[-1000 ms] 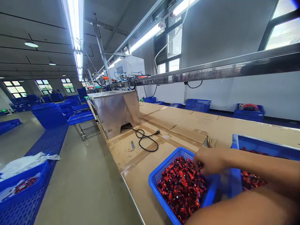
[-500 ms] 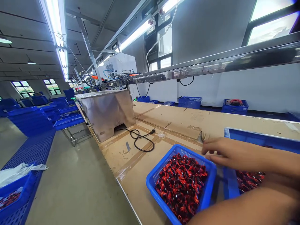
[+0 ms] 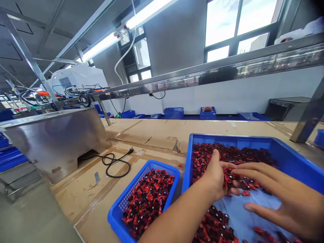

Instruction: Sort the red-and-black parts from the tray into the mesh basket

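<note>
A large blue bin (image 3: 291,158) in front of me holds several small red-and-black parts (image 3: 243,155). My left hand (image 3: 215,177) is inside it, fingers curled around a clump of those parts. My right hand (image 3: 280,195) lies beside it over the bin's bare blue floor, fingers spread and flat, touching the parts near the left hand. To the left stands a smaller blue mesh basket (image 3: 118,212) filled with the same red-and-black parts (image 3: 149,199). Neither hand touches that basket.
The bench is covered in brown cardboard (image 3: 152,135). A steel box (image 3: 55,141) stands at the left with a black power cord (image 3: 116,162) coiled beside it. Small blue baskets (image 3: 174,113) line the far edge. A steel rail (image 3: 202,76) runs overhead.
The view has swung right. My right hand left the small basket and went into the large bin. My left hand has also come into the bin and closed on parts.
</note>
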